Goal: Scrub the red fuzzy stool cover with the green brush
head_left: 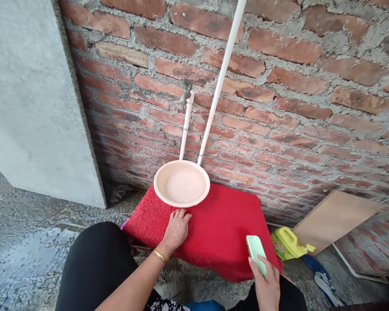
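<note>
A red fuzzy cloth (227,216) covers a low stand in front of me. On its far left part sits a round pale pink basin (181,183), with no water visible in it. My left hand (176,229), with a gold bangle at the wrist, rests on the cloth just below the basin's near rim. Its fingers are bent downward and the thumb is apart; nothing shows in them. Over the cloth's right front corner, my right hand (267,280) grips a light green scrub brush (256,252) by its lower end. The brush's bristles show only along its left edge.
Behind the basin, a grey tap (186,90) tops a thin white pipe, beside a longer white pipe (220,77) on the brick wall (288,108). A yellow jug (287,244), slippers (326,280) and a leaning board (337,220) stand right. A concrete slab (42,95) stands left, above wet floor.
</note>
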Demonstrator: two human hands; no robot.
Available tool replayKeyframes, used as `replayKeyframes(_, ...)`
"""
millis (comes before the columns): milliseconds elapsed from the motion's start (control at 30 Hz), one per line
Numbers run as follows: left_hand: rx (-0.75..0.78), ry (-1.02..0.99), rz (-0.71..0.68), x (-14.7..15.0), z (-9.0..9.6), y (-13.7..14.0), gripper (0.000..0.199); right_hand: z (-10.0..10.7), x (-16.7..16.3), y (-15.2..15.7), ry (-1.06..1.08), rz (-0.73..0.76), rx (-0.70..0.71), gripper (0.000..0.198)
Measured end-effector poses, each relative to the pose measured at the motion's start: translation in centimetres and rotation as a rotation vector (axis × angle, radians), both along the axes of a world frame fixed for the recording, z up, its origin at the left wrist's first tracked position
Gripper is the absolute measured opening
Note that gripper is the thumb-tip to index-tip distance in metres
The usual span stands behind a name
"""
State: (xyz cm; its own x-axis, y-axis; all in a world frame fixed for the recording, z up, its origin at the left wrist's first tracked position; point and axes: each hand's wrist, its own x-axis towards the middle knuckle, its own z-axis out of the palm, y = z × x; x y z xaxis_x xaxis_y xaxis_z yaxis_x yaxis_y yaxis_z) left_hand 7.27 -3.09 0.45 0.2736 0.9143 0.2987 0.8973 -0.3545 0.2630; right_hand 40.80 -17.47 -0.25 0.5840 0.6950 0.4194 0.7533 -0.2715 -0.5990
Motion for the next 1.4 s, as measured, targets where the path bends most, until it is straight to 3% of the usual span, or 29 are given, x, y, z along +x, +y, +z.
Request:
replayKeyframes(133,0.005,0.008,-0.004,-0.1,-0.1,0.0,0.04,-0.1,-3.6,1.0,0.107,0.097,-0.031,0.067)
replayKeyframes(267,0.004,0.02,-0.008,-0.1,0.0,0.0,0.041,-0.1,-8.9,2.2,0.002,0.356,-0.049,0.051)
replayKeyframes(367,-0.001,0.024,-0.007,-0.1,0.1,0.0,0.041,-0.1,-10.1,2.5,-0.082,0.437,-0.089,0.047)
replayKeyframes(633,-0.009,0.001,-0.001,0.0,-0.1,0.1,0.04,0.4,-2.0,1.0,0.017,0.109,-0.073,0.073)
replayKeyframes(733,-0.008,-0.002,-0.002,-0.1,-0.1,0.1,0.04,0.6,-0.7,0.8,0.064,-0.002,-0.055,0.08)
replayKeyframes(833,-0.006,0.005,-0.002,-0.2,0.0,0.0,0.04,0.5,-2.6,1.0,0.065,0.083,-0.024,0.073)
replayKeyframes(967,-0.002,0.019,-0.002,-0.2,0.2,-0.1,0.041,0.4,-7.5,1.8,-0.071,0.298,-0.021,0.053)
replayKeyframes(1067,-0.004,0.027,0.0,-0.2,0.3,-0.1,0.041,0.2,-9.3,2.2,-0.152,0.404,-0.049,0.047)
replayKeyframes(1167,-0.009,0.034,-0.004,-0.1,0.3,-0.1,0.041,0.1,-7.9,2.1,-0.151,0.36,-0.071,0.053)
replayKeyframes(1400,-0.017,0.019,0.003,0.0,0.0,0.0,0.04,0.6,-0.5,1.1,-0.046,0.043,-0.014,0.075)
